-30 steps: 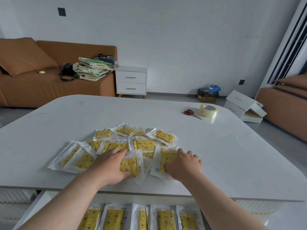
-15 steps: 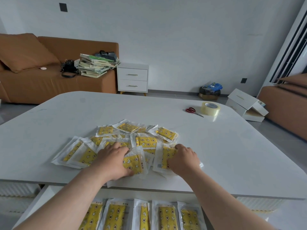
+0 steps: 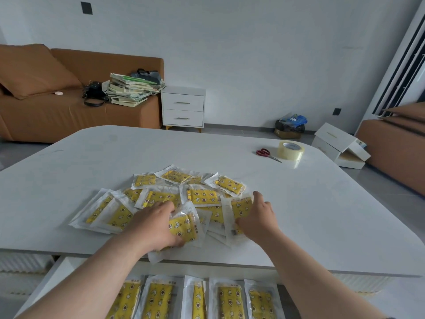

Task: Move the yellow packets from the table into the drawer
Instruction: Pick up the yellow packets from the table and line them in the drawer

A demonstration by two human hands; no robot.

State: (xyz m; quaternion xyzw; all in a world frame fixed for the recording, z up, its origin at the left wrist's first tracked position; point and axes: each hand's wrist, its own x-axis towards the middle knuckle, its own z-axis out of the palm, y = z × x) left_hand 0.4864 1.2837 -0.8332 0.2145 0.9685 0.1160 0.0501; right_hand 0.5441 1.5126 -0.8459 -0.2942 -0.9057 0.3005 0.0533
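Several yellow packets (image 3: 202,196) in clear wrappers lie in a loose heap near the front of the white table (image 3: 322,203). My left hand (image 3: 154,224) grips a packet (image 3: 184,226) at the near edge of the heap, its wrapper crumpled under the fingers. My right hand (image 3: 257,217) pinches another packet (image 3: 240,208) on the right side of the heap. Below the table edge the open drawer (image 3: 57,275) holds a row of several yellow packets (image 3: 227,300) lying side by side.
Red-handled scissors (image 3: 266,153) and a roll of clear tape (image 3: 290,150) lie at the table's far right. Behind are a brown sofa (image 3: 46,111) with a stack of books, a white nightstand (image 3: 183,109) and white boxes (image 3: 340,143) on the floor.
Both hands have closed on packets and drawn them toward the table's near edge. The left packet's wrapper now crumples and overhangs the edge.
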